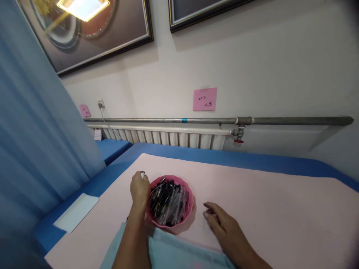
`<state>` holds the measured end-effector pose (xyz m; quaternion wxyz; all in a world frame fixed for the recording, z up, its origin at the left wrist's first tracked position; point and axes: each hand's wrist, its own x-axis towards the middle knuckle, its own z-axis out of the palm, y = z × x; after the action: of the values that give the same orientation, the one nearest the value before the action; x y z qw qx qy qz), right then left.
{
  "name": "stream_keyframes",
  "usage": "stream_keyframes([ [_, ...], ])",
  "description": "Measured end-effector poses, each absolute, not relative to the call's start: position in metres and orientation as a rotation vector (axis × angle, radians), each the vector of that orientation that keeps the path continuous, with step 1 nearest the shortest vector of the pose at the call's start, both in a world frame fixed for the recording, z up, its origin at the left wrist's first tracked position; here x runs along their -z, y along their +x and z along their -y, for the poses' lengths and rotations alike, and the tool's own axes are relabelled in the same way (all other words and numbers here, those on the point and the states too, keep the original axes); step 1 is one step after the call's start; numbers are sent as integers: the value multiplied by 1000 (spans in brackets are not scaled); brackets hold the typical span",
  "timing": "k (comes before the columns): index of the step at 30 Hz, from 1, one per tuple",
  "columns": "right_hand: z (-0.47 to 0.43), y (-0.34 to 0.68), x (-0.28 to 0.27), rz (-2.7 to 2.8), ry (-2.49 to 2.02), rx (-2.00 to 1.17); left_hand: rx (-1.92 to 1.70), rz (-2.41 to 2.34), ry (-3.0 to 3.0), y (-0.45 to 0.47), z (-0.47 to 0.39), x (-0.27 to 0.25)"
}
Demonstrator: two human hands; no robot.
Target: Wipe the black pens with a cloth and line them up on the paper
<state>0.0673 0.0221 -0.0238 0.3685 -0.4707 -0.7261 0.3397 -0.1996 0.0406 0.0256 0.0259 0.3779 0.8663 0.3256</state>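
Note:
A pink basket (191, 201) stands in the middle of the near half of the pink sheet. Dark pens and clear plastic pen parts (175, 203) lie packed inside it. My left hand (139, 189) is beside the basket's left rim, its fingers closed. A small bit of something white and dark shows at the fingertips, too little to name. On the right, my right hand (221, 226) hovers near the sheet, apart from the basket. Its fingers are loosely bent and apart, with nothing visible in them.
The pink sheet (266, 209) covers a blue padded bed (196, 152). White paper (77, 212) lies at left, near a blue curtain (47, 123). Behind are a radiator (174, 138), a pipe (294, 120) with a valve (239, 136) and a pink note (205, 99) on the wall.

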Motion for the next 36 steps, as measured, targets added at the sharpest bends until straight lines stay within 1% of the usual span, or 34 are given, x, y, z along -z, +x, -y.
stream_keyframes([
  [6, -21, 42, 27, 2154, -989, -866, -595, -2660, 1266, -200, -44, -14],
  [10, -24, 43, 26, 2165, -973, -857, -434, -2610, 1367, -199, -45, -16],
  [13, -29, 52, 25, 2129, -1041, -746, -358, -2561, 1468, -190, -48, -16],
  [19, -39, 82, 23, 1976, -1270, -549, -320, -2429, 1673, -158, -50, -15],
  [22, -41, 90, 22, 1945, -1326, -511, -377, -2456, 1709, -144, -46, -20],
  [24, -42, 91, 23, 1957, -1335, -499, -482, -2462, 1736, -134, -41, -25],
  [25, -42, 92, 24, 1971, -1337, -494, -555, -2404, 1765, -128, -39, -27],
  [28, -42, 92, 25, 2016, -1341, -450, -749, -2003, 1824, -110, -32, -29],
  [30, -42, 92, 23, 2024, -1311, -364, -707, -1932, 1834, -98, -30, -29],
  [36, -31, 78, 13, 2111, -1146, -103, -366, -2098, 1884, -80, -29, -25],
])
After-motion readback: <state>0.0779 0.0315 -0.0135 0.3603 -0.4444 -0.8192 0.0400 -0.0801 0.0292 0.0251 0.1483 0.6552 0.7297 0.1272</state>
